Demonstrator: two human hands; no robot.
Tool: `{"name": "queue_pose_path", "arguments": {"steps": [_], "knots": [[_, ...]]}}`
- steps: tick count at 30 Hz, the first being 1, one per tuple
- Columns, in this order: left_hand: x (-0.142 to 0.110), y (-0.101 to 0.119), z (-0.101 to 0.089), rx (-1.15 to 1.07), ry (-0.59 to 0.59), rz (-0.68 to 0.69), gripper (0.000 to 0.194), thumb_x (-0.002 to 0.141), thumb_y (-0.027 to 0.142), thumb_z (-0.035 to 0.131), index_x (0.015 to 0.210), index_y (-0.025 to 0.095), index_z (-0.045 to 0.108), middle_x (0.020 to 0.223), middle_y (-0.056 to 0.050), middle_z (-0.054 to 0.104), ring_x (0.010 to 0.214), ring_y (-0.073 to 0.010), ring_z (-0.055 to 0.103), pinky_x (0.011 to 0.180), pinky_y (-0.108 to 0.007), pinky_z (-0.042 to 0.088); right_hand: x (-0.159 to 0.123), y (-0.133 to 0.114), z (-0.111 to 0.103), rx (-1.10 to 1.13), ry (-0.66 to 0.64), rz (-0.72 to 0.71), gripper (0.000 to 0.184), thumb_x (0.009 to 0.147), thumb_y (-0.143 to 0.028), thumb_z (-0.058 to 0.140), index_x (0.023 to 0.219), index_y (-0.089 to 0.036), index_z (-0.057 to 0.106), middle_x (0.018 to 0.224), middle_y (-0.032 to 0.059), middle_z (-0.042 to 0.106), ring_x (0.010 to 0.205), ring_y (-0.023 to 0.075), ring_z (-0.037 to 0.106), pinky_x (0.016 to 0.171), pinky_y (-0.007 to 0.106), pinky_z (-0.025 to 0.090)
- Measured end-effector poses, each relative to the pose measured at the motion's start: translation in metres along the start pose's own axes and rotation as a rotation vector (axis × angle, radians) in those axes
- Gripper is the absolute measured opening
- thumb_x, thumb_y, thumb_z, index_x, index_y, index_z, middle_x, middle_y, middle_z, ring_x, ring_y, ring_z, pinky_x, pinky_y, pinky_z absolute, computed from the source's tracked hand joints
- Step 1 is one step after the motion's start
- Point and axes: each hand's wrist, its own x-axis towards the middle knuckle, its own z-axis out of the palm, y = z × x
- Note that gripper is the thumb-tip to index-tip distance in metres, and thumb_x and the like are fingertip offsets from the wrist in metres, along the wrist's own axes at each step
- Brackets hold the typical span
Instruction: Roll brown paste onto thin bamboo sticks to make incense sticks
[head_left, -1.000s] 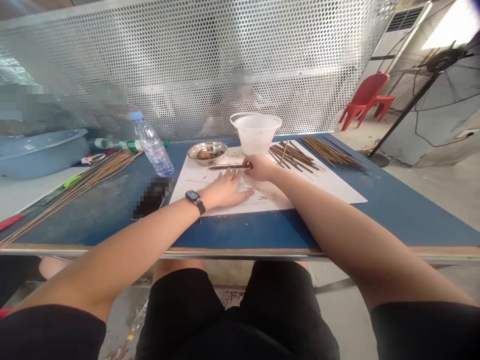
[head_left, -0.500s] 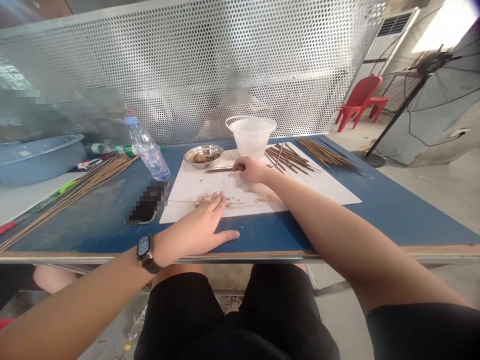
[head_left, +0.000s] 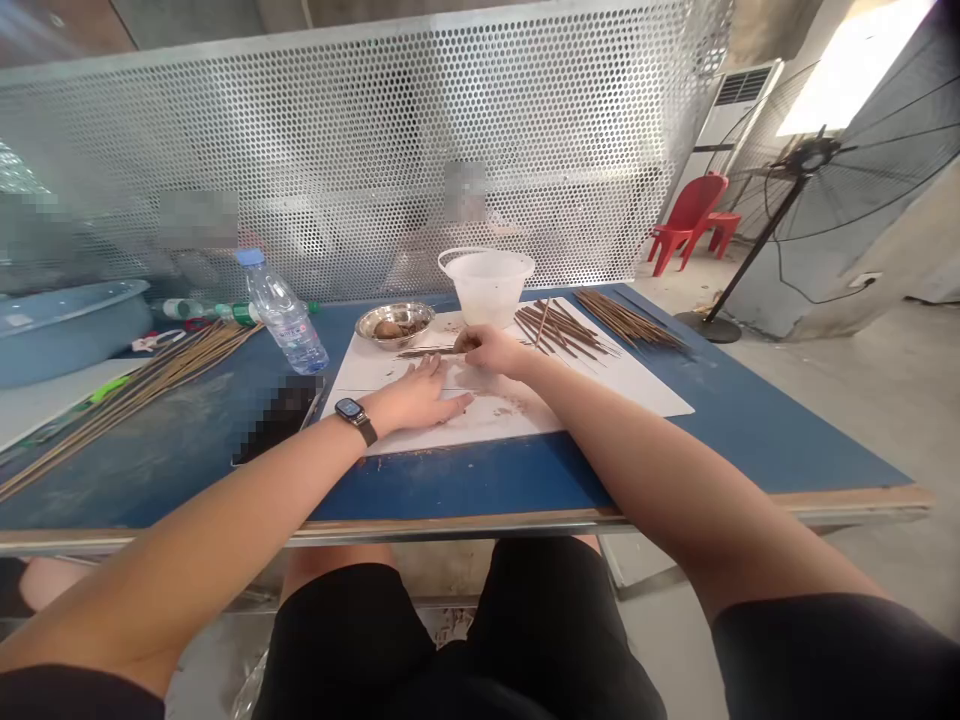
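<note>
Over the middle of a white sheet [head_left: 637, 392], on a blue-topped table [head_left: 465, 490], the right hand [head_left: 486, 352] has its fingers curled narrow around the thin dark brown sticks [head_left: 426, 352], which lie low over the sheet and stick out to its left; how many it holds cannot be told. The left hand [head_left: 420, 396] is spread flat and palm down just nearer the wearer, thumb apart, its fingertips close to the sticks; whether they touch cannot be told. A dark-banded watch [head_left: 349, 409] circles the left wrist.

Just beyond the sticks, a shiny round metal bowl [head_left: 366, 333] holds a brown lump [head_left: 388, 329] and darker bits. Beside it, behind the right hand, stands a translucent white plastic bucket [head_left: 491, 290]. Brown crumbs are scattered on the sheet. To the right lies a loose pile of dark brown sticks [head_left: 566, 328], and past it a fanned bundle of lighter brown sticks [head_left: 630, 318].

Left of the sheet are a clear blue-capped bottle [head_left: 286, 320] and a black phone [head_left: 274, 425]; farther left are long tan sticks [head_left: 161, 380] and a light blue plastic basin [head_left: 67, 330]. A perforated metal screen [head_left: 337, 150] rises behind the table, with a red plastic chair [head_left: 691, 208] and a black standing fan [head_left: 814, 155] beyond its right end.
</note>
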Motion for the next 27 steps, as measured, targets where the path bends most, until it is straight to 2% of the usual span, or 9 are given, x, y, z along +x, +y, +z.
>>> {"name": "queue_pose_path", "arguments": {"steps": [3, 7, 10, 12, 15, 19, 22, 25, 27], "knots": [[-0.021, 0.004, 0.001, 0.016, -0.026, 0.009, 0.12, 0.097, 0.089, 0.025, 0.176, 0.0, 0.011, 0.184, -0.022, 0.004, 0.171, -0.0403, 0.013, 0.135, -0.055, 0.024, 0.0, 0.002, -0.002, 0.218, -0.063, 0.011, 0.029, 0.052, -0.003, 0.056, 0.074, -0.02, 0.065, 0.061, -0.0062, 0.042, 0.061, 0.0131, 0.038, 0.058, 0.028, 0.029], [-0.065, 0.01, 0.01, 0.067, -0.001, 0.039, 0.119, 0.097, 0.089, 0.029, 0.175, 0.0, 0.019, 0.183, -0.022, 0.011, 0.17, -0.041, 0.017, 0.136, -0.052, 0.023, -0.002, -0.002, -0.001, 0.562, -0.237, -0.026, 0.03, 0.055, -0.001, 0.058, 0.076, -0.022, 0.057, 0.066, -0.0059, 0.039, 0.06, 0.0119, 0.033, 0.058, 0.026, 0.033], [-0.091, 0.012, 0.015, 0.055, 0.019, 0.035, 0.115, 0.097, 0.089, 0.034, 0.176, 0.005, 0.026, 0.183, -0.019, 0.014, 0.169, -0.041, 0.018, 0.136, -0.053, 0.024, -0.005, -0.008, 0.001, 0.683, -0.359, -0.076, 0.031, 0.057, 0.0, 0.059, 0.078, -0.022, 0.057, 0.068, -0.0057, 0.037, 0.063, 0.012, 0.032, 0.059, 0.024, 0.035], [-0.097, 0.013, 0.017, 0.034, 0.016, 0.023, 0.113, 0.098, 0.088, 0.034, 0.176, 0.006, 0.026, 0.183, -0.018, 0.014, 0.17, -0.0406, 0.017, 0.136, -0.053, 0.025, -0.006, -0.011, 0.003, 0.728, -0.417, -0.097, 0.032, 0.057, 0.001, 0.06, 0.08, -0.022, 0.057, 0.07, -0.0051, 0.038, 0.065, 0.0123, 0.036, 0.059, 0.024, 0.036], [-0.087, 0.014, 0.017, 0.026, -0.002, -0.001, 0.115, 0.099, 0.087, 0.033, 0.176, 0.003, 0.02, 0.183, -0.02, 0.011, 0.17, -0.0404, 0.015, 0.136, -0.053, 0.024, -0.008, -0.013, 0.006, 0.758, -0.488, -0.114, 0.035, 0.059, 0.001, 0.062, 0.084, -0.022, 0.056, 0.075, -0.0039, 0.046, 0.069, 0.0124, 0.043, 0.062, 0.025, 0.04], [-0.054, 0.014, 0.014, 0.044, 0.016, 0.003, 0.114, 0.1, 0.084, 0.029, 0.176, -0.001, 0.016, 0.183, -0.024, 0.007, 0.17, -0.0418, 0.01, 0.136, -0.056, 0.019, -0.008, -0.011, 0.007, 0.771, -0.541, -0.126, 0.039, 0.061, 0.002, 0.067, 0.089, -0.023, 0.057, 0.079, -0.0053, 0.049, 0.07, 0.0111, 0.047, 0.065, 0.025, 0.046], [-0.03, 0.01, 0.008, 0.035, 0.013, 0.002, 0.114, 0.1, 0.084, 0.028, 0.176, 0.0, 0.016, 0.183, -0.024, 0.008, 0.171, -0.0409, 0.007, 0.136, -0.057, 0.02, -0.008, -0.009, 0.005, 0.751, -0.562, -0.132, 0.039, 0.063, 0.001, 0.071, 0.092, -0.023, 0.059, 0.082, -0.0053, 0.053, 0.071, 0.0105, 0.051, 0.068, 0.026, 0.051], [-0.02, 0.005, 0.001, 0.034, 0.004, 0.006, 0.116, 0.098, 0.087, 0.027, 0.176, 0.002, 0.016, 0.184, -0.022, 0.006, 0.171, -0.0401, 0.009, 0.135, -0.055, 0.022, -0.008, -0.007, 0.003, 0.737, -0.529, -0.123, 0.04, 0.063, 0.001, 0.072, 0.093, -0.022, 0.061, 0.089, -0.0034, 0.06, 0.078, 0.0117, 0.058, 0.074, 0.028, 0.056], [-0.024, 0.005, -0.001, 0.044, -0.02, 0.002, 0.118, 0.098, 0.087, 0.026, 0.176, 0.001, 0.013, 0.184, -0.022, 0.005, 0.171, -0.0395, 0.011, 0.136, -0.053, 0.022, -0.007, -0.006, 0.003, 0.733, -0.47, -0.125, 0.04, 0.064, 0.003, 0.072, 0.093, -0.023, 0.06, 0.089, -0.0038, 0.062, 0.08, 0.0119, 0.06, 0.074, 0.027, 0.055]]}}
